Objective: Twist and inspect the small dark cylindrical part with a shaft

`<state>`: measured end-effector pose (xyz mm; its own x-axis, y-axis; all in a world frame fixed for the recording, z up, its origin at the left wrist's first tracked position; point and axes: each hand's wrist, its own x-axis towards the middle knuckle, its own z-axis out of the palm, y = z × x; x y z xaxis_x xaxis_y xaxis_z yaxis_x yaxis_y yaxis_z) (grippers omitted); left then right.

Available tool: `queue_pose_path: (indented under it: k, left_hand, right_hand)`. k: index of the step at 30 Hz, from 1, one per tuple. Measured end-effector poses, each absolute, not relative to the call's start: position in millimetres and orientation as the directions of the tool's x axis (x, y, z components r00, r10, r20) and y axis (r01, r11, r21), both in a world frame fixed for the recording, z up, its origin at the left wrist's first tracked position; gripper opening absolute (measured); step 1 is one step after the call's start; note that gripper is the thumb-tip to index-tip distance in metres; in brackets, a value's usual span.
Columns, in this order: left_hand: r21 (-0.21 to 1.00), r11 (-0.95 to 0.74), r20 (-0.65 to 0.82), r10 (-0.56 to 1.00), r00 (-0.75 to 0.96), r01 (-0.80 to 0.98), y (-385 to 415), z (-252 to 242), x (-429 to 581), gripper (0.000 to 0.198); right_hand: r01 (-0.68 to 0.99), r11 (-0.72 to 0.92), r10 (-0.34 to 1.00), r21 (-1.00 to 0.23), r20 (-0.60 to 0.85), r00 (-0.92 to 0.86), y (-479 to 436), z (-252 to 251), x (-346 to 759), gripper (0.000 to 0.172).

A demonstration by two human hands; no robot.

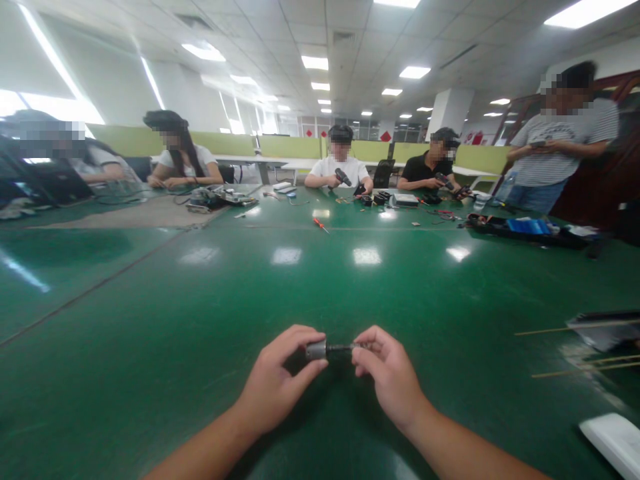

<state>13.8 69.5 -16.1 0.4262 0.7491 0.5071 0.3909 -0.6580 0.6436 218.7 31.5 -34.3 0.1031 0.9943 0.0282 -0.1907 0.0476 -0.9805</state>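
Low over the green table [225,293], a short grey metal cylinder [316,351] with a thin dark shaft [340,351] lies level between my hands. My left hand [280,373] is closed around the cylinder, thumb below and fingers above. At the shaft's other end, my right hand [387,373] pinches with thumb and fingertips. Those fingers hide part of the shaft's tip. What kind of part it is, I cannot tell.
An orange-handled screwdriver [320,225] lies farther off on the table. Thin sticks [585,367] and a white object [613,440] are at the right. A black tray [525,233] holds blue items. Several people sit across; one person [565,140] stands at the right.
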Motion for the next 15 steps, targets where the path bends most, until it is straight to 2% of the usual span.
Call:
queue_pose_path:
  k: [15]
  left_hand:
    - [0.669, -0.644, 0.492, 0.758, 0.428, 0.372, 69.7, -18.1, 12.3, 0.023]
  right_hand:
    - [-0.210, 0.049, 0.993, -0.977, 0.025, 0.118, 32.0, -34.3, 219.1, 0.016]
